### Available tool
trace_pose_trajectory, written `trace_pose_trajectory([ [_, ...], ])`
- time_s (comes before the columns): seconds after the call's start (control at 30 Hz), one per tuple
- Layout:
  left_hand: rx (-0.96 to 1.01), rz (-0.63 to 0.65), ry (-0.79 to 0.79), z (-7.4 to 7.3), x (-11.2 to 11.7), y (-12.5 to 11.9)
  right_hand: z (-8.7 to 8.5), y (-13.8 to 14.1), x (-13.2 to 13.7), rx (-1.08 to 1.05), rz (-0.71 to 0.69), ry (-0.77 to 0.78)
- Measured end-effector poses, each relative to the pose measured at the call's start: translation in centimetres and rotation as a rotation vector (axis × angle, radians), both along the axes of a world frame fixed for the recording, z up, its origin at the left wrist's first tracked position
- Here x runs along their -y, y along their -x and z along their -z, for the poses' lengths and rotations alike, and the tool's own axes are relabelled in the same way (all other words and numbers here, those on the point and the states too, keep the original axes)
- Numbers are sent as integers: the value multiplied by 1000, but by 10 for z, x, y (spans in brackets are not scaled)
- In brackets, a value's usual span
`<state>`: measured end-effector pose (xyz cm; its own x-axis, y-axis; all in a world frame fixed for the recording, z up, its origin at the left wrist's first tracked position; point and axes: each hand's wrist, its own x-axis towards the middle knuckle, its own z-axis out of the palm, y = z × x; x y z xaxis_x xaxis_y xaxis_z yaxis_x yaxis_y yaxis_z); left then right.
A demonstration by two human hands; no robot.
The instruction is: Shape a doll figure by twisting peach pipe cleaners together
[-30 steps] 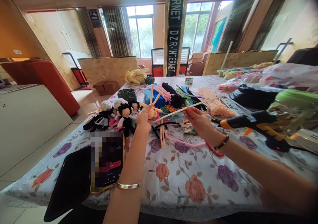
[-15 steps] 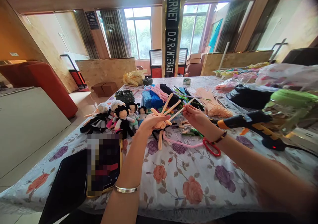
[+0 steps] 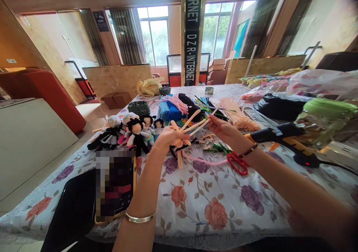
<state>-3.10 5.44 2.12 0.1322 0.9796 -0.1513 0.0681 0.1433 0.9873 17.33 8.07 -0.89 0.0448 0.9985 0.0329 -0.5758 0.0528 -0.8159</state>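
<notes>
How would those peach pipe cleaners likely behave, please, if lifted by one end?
The peach pipe cleaners look thin and fuzzy, so probably very light and not slippery. Those between the left hand and right hand stand out straight, suggesting they hold shape yet bend easily.

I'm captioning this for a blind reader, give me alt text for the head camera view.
Two bare hands, left hand and right hand, hold a bundle of peach fuzzy pipe cleaners above a floral tablecloth, with small pipe-cleaner dolls, red-handled scissors and a black-and-orange glue gun nearby.

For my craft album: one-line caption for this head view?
Left hand and right hand work peach pipe cleaners above a floral tablecloth, dolls alongside.
</notes>
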Motion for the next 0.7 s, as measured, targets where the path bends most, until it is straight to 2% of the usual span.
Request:
trace_pose_trajectory([
  [0.17,-29,9,13,-2,1,3,4,-15,-12,43,59,9],
  [0.4,-140,108,-25,-9,2,24,5,-46,-33,108,145,31],
  [0.53,-155,98,-23,-11,3,29,5,-65,-44,144,177,64],
  [0.7,-136,72,-15,-6,-2,32,8,-90,-55,207,218,81],
])
